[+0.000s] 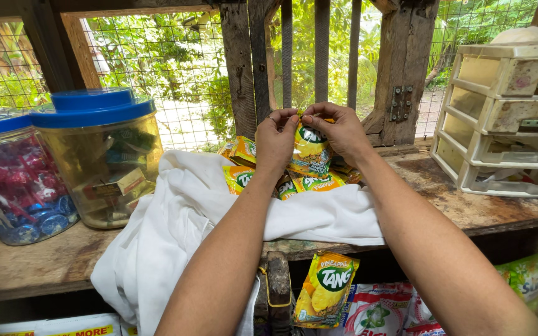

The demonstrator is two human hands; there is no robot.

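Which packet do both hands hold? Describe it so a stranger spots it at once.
Start at the white cloth on the wooden counter. Above its yellow packets, the left hand and right hand pinch one yellow packet. It alone is lifted upright.

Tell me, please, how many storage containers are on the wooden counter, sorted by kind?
Clear jars with blue lids: 2, a sweets jar and a yellowish jar
White drawer units: 1
Total: 3
Both hands, left hand and right hand, pinch a yellow sachet.
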